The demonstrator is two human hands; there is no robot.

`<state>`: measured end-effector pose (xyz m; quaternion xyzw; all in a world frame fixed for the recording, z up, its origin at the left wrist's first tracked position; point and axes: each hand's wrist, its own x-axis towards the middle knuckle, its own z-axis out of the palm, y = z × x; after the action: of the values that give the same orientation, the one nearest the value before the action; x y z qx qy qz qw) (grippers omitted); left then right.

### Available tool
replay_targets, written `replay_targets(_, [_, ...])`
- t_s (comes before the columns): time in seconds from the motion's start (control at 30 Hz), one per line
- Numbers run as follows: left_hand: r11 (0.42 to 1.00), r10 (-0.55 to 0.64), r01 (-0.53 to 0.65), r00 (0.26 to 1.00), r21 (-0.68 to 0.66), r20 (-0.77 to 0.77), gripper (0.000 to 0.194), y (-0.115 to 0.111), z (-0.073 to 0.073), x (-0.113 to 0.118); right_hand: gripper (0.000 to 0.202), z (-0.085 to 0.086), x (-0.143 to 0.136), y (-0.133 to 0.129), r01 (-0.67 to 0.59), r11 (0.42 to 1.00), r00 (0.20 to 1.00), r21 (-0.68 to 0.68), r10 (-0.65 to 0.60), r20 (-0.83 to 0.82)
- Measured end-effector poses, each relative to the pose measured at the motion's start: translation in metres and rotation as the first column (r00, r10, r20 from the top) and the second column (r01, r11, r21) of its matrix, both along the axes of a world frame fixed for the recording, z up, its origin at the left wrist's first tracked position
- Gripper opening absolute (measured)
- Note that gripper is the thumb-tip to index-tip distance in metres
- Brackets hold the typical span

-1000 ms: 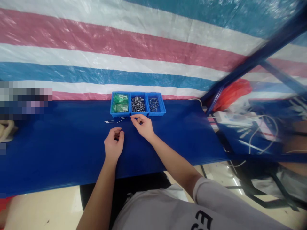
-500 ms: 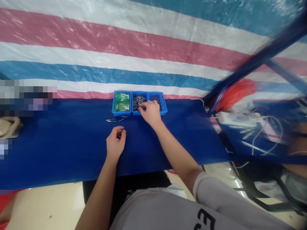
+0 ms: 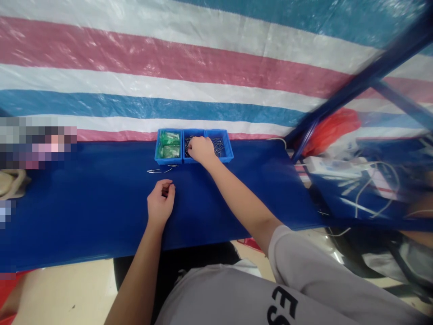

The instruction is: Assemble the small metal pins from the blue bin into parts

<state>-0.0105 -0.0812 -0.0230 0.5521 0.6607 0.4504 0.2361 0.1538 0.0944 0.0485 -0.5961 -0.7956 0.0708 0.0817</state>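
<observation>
My right hand (image 3: 202, 150) reaches into the middle blue bin (image 3: 186, 160), fingertips bent down among thin metal pins (image 3: 187, 141). Its fingers are closed, and whatever lies between them is hidden. My left hand (image 3: 161, 198) rests on the blue table in front of the bins, fingers curled toward the thumb. I cannot make out anything inside that curl. Several loose metal pins (image 3: 154, 171) lie on the table between my left hand and the bins. Green packets (image 3: 170, 144) fill the left bin. More pins (image 3: 219, 145) lie in the right bin.
The blue table (image 3: 84, 203) runs up to a striped plastic sheet (image 3: 203, 63). A dark blue metal frame (image 3: 352, 99) slants at the right. Beyond it are a red plastic bag (image 3: 333, 133), a white power strip (image 3: 333, 167) and cables. A beige bag (image 3: 13, 183) is far left.
My right hand has moved slightly left and deeper over the middle bin, uncovering more of the right bin. My left hand keeps its curled pose.
</observation>
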Motion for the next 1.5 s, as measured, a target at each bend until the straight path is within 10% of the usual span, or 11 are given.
replay_targets(0.23, [1.0, 0.002, -0.002, 1.0, 0.0, -0.016, 0.022, 0.0, 0.002, 0.001, 0.023, 0.01, 0.013, -0.008, 0.043, 0.999, 0.984, 0.012, -0.04, -0.176])
replay_targets(0.5, [1.0, -0.002, 0.002, 1.0, -0.023, -0.014, 0.022, 0.0, 0.003, 0.0, 0.018, 0.009, 0.102, 0.001, 0.296, 0.954, 0.817, 0.051, -0.224, -0.532])
replay_targets(0.63, [1.0, -0.004, 0.003, 1.0, -0.026, -0.025, 0.022, 0.0, 0.002, -0.001, 0.025, 0.007, 0.107, 0.004, 0.096, 0.949, 0.729, -0.3, -0.272, -0.628])
replay_targets(0.87, [1.0, -0.007, 0.006, 1.0, -0.018, -0.018, 0.022, 0.0, 0.003, 0.0, 0.029, -0.006, 0.091, 0.017, 0.032, 0.906, 0.827, -0.422, -0.262, -0.498])
replay_targets(1.17, [0.999, 0.0, -0.002, 0.999, -0.05, -0.033, 0.025, 0.0, 0.002, 0.0, 0.03, 0.009, 0.111, 0.026, 0.176, 0.984, 0.918, 0.01, -0.161, -0.363])
replay_targets(1.5, [0.999, -0.005, 0.004, 1.0, -0.039, -0.028, 0.023, 0.0, 0.003, 0.0, 0.024, -0.002, 0.108, 0.021, 0.057, 0.998, 0.998, 0.022, -0.057, -0.026])
